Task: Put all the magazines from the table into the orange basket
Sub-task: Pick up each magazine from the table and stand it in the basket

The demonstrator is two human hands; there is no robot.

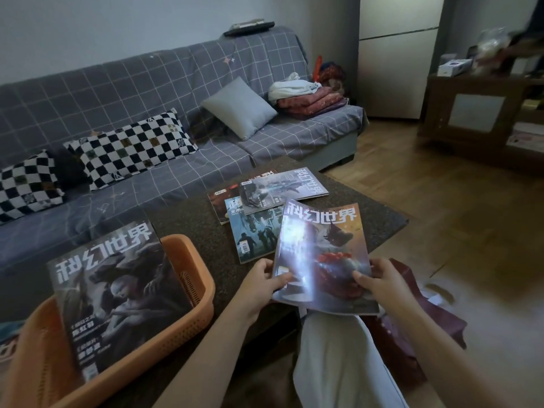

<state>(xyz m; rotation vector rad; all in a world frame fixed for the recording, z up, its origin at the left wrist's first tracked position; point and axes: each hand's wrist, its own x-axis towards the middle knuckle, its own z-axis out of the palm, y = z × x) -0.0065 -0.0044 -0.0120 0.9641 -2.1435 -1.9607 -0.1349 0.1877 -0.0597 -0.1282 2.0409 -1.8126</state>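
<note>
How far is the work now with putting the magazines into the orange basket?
Done: one dark magazine already stands in the orange basket. In hand: left hand and right hand hold a colourful magazine over the table edge. Left: three magazines still on the table, grey, teal, red.

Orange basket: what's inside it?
One dark-covered magazine leans inside the orange basket, its top above the rim. It hides the basket's floor, so anything beneath can't be seen.
</note>
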